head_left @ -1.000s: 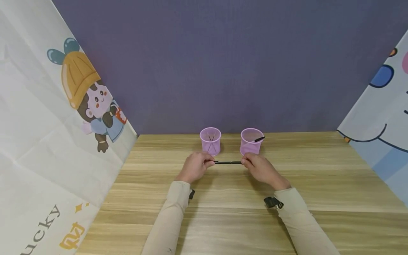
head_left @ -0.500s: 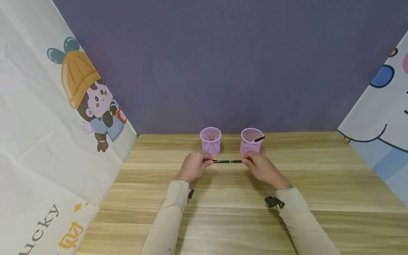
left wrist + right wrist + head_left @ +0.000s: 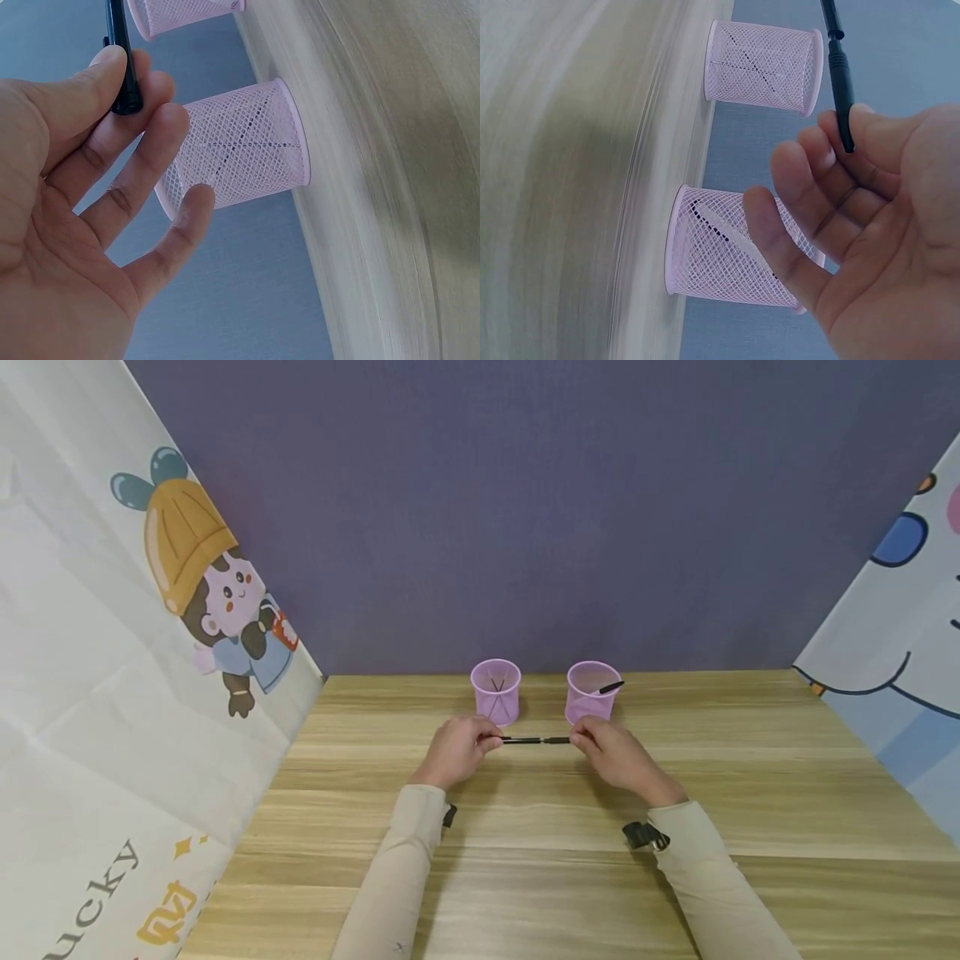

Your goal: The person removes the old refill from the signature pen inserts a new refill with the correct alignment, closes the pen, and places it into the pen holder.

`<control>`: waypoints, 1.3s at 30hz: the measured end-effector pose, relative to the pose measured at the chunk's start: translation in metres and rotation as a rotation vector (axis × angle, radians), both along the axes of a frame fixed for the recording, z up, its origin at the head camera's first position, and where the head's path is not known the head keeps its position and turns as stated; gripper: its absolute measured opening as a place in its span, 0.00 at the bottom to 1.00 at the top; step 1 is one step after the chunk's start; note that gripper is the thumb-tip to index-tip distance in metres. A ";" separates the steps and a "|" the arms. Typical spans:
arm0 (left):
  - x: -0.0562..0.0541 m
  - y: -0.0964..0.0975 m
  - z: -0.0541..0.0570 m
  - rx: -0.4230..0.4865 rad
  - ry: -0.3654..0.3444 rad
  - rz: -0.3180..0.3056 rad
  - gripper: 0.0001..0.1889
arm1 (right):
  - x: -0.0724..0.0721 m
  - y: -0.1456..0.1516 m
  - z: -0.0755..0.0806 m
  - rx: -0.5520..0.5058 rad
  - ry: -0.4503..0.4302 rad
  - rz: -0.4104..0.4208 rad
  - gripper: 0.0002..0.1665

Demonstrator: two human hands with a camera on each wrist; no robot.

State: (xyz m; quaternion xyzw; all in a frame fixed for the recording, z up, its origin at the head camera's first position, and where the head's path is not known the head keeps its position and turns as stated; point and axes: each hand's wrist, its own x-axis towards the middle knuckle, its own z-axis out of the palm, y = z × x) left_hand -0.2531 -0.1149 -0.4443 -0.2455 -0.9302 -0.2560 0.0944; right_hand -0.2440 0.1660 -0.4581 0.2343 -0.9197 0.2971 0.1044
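Observation:
A slim black pen lies level between my hands, in two parts almost end to end with a small break between them. In the head view, my left hand [image 3: 457, 752] pinches the left part [image 3: 521, 741] between thumb and fingers. A clip shows on that part [image 3: 118, 30] in the left wrist view, and the lower fingers are spread. My right hand [image 3: 611, 757] pinches the right part [image 3: 557, 741], which looks ribbed near the break [image 3: 841, 82] and narrower towards my fingers. Its other fingers are loosely bent, clear of the pen.
Two pink mesh cups stand behind my hands: the left cup [image 3: 497, 714] with thin dark sticks visible through or on its mesh, the right cup [image 3: 581, 708] with a black-ended pen [image 3: 611, 687] leaning over its rim. A dark blue-grey wall [image 3: 540, 527] rises behind the wooden table [image 3: 540, 877].
One second ago the pen showed as one nearly unbroken line; half a second ago a small break had appeared near its middle. The hands have barely shifted since.

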 end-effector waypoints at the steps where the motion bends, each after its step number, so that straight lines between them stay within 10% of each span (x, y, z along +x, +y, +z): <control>1: 0.000 0.000 0.000 0.004 -0.002 0.000 0.05 | 0.000 0.000 0.000 0.000 0.001 0.001 0.04; 39: 0.002 -0.015 -0.003 -0.007 -0.020 0.002 0.05 | 0.009 0.000 -0.001 -0.003 -0.018 -0.027 0.05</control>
